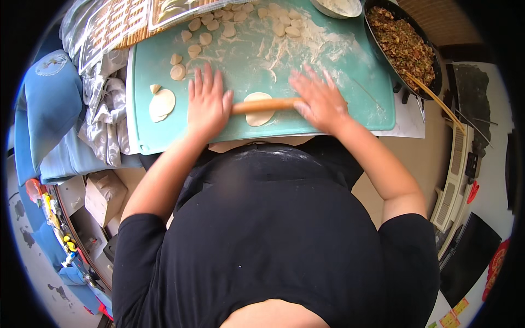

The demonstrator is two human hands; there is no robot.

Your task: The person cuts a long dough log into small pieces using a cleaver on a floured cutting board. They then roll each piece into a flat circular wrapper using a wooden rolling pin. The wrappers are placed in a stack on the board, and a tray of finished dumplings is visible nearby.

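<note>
A wooden rolling pin [267,105] lies across a round dough wrapper [258,116] on the green board [240,71]. My left hand [209,104] rests flat over the pin's left end, fingers stretched out. Over the right end lies my right hand [320,101], its fingers spread and slightly blurred. Both palms hide the pin's ends. To the left of my left hand are rolled wrappers [162,105] that overlap, with a small dough piece [155,88] at their upper edge. Several flattened dough pieces [205,38] are scattered toward the board's far side.
Loose flour [322,46] dusts the far right of the board. A bowl of flour [339,6] and a dark pan of chopped filling [402,41] with chopsticks [432,94] stand at the far right. Woven trays [123,24] are at the far left, beside a blue sofa [54,98].
</note>
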